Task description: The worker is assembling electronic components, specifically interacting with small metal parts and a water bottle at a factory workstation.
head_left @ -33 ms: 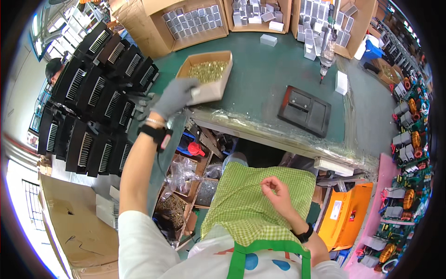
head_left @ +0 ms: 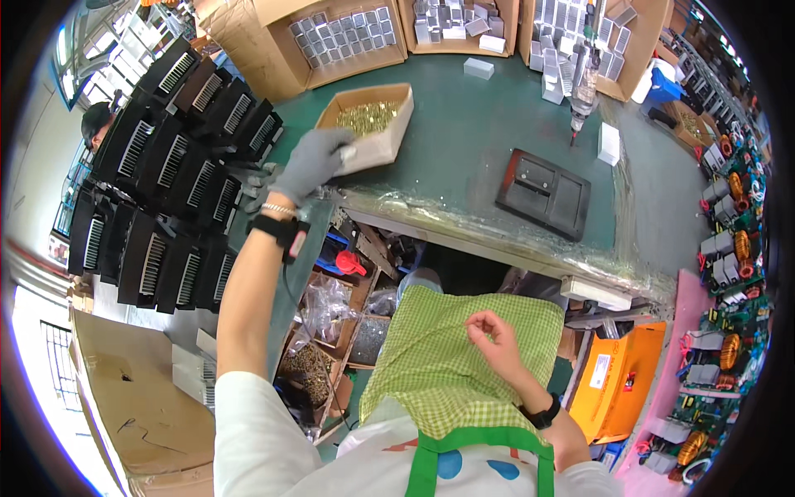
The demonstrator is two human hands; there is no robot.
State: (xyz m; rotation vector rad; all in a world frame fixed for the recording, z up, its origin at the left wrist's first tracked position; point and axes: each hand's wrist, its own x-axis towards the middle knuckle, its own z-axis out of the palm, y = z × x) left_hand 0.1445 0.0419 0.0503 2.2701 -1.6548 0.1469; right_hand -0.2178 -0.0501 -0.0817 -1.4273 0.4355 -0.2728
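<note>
My left hand, in a grey glove, grips the near left side of a shallow cardboard box. Many small brass-coloured screws or similar fasteners lie in that box. Held above my lap, my bare right hand has its fingers curled in toward the thumb, and I see nothing in it. On the green bench to the right lies a black rectangular plastic panel with recesses. A power screwdriver hangs point down beyond it.
Cartons of silvery metal blocks line the bench's back. Stacked black finned housings stand left. Circuit boards with copper coils fill the right side. A white block is near the screwdriver. Under the bench are bins and an orange box.
My left hand and the box of fasteners have shifted slightly away from me. My right hand stays almost where it was.
</note>
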